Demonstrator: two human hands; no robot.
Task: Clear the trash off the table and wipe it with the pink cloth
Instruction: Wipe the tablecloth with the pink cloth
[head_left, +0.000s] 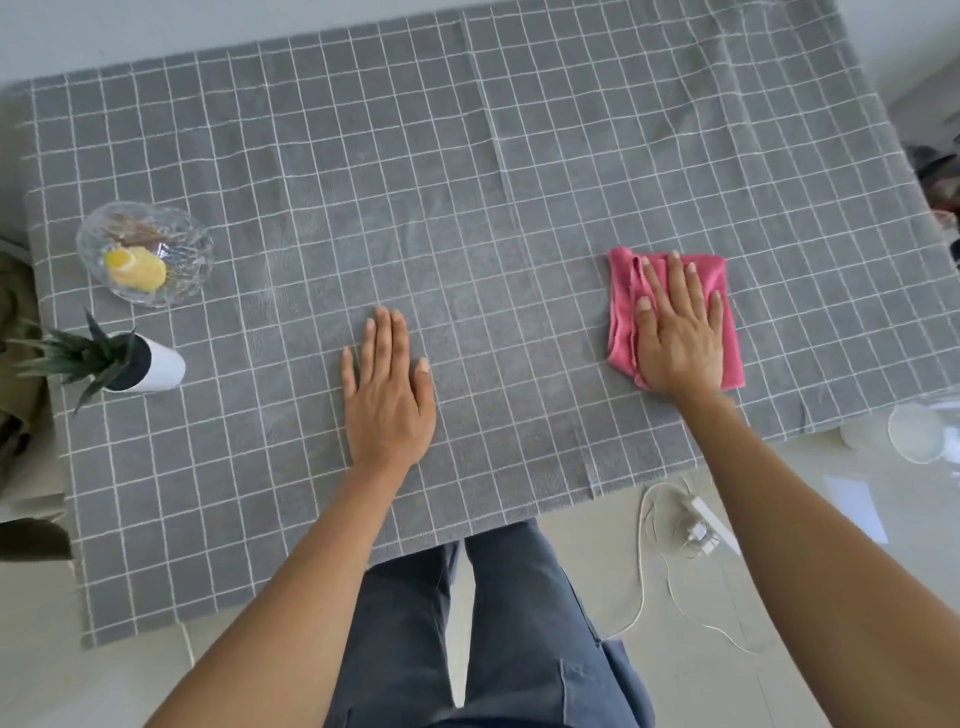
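My right hand (678, 332) lies flat, fingers spread, pressing the folded pink microfibre cloth (727, 332) onto the grey white-checked tablecloth (467, 208), out at about three o'clock from table centre. My left hand (387, 387) rests open and empty near six o'clock, steadying the fabric. The cloth looks soft, light and limp, so I judge a broad palm press suits it; pinching a corner would bunch it, and the tablecloth may drag along
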